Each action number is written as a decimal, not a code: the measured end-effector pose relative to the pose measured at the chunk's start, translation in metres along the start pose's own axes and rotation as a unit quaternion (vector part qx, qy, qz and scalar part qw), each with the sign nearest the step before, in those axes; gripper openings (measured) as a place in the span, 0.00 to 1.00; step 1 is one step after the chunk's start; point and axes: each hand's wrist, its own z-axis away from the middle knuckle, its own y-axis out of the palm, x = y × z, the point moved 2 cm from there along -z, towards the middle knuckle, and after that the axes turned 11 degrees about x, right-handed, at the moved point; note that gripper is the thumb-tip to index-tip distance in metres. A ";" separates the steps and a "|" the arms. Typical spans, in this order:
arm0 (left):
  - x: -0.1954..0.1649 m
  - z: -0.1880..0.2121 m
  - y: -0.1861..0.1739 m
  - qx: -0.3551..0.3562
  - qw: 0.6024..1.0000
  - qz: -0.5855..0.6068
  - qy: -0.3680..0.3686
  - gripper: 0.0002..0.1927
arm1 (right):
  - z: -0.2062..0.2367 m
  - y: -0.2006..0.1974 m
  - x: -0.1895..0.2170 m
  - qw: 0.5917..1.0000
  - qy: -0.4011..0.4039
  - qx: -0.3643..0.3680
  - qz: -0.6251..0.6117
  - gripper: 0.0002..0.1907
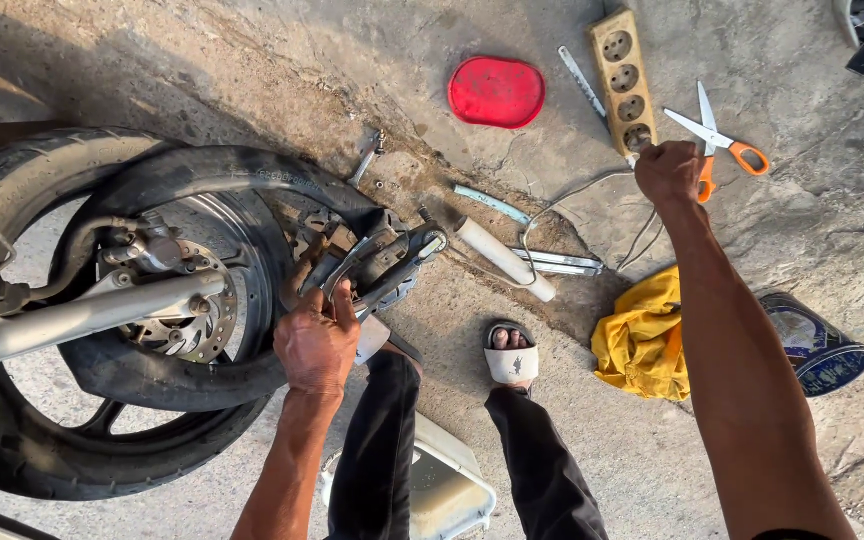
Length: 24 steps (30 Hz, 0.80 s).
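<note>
Head view: clamp tool [377, 262] under left hand [317, 340] fingers [337, 300].

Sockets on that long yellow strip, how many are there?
4 sockets show in a row down the strip, from the top end to the bottom end beside the right hand. None seems hidden.

A round dark-blue tin with pale printed label [818, 345] lies on its side on the concrete at about four o'clock, just right of a crumpled yellow cloth [642, 345]. No signs or screens are in view.
</note>
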 end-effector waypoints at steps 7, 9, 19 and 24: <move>0.000 -0.004 -0.003 0.017 1.000 -0.009 -0.015 0.19 | 0.000 -0.004 0.022 0.975 0.161 0.079 -0.133 0.21; 0.000 -0.005 -0.004 0.025 0.999 -0.005 -0.021 0.19 | -0.001 0.001 0.022 0.979 0.158 0.073 -0.109 0.21; 0.003 -0.006 -0.004 0.038 0.999 0.005 -0.024 0.19 | -0.008 0.010 0.021 0.968 0.171 0.044 -0.180 0.18; 0.004 -0.006 -0.002 0.018 1.000 0.002 0.003 0.17 | -0.009 0.007 0.036 0.988 0.133 0.055 -0.057 0.25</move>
